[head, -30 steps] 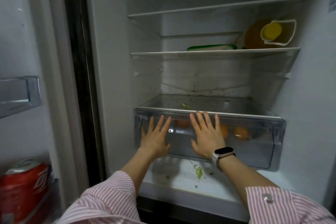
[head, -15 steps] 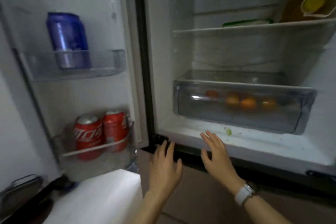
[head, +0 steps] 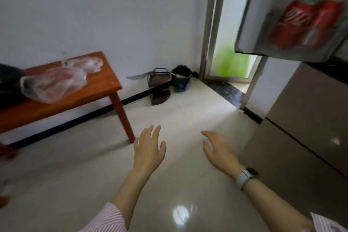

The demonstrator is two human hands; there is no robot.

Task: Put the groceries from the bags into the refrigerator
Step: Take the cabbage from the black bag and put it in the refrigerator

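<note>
Closest to me, both of the person's arms reach out over the pale glossy floor [head: 169,184], striped sleeves pushed back. The left hand [head: 148,151] hangs palm down with fingers spread and relaxed, its grip loose and holding nothing. The right hand [head: 218,153], a pale watch [head: 244,176] on its wrist, is likewise slack, fingers straight, nothing in its grip.

To the right stands the refrigerator [head: 305,118], its tan lower doors closed. Above them the upper door [head: 250,15] is swung open, and two red cans [head: 308,22] sit side by side in its shelf, blurred.

Off to the left, the wooden counter [head: 98,88] stands against the white wall. Two clear plastic bags lie on it: the larger bag [head: 54,84] nearer the front with something reddish inside, the smaller bag [head: 85,64] just behind it, touching or nearly so. Something dark [head: 8,83] lies at the counter's left end.

Farthest off, in the corner by the doorway, sit a wire basket [head: 158,79] and a dark bucket [head: 181,77]
</note>
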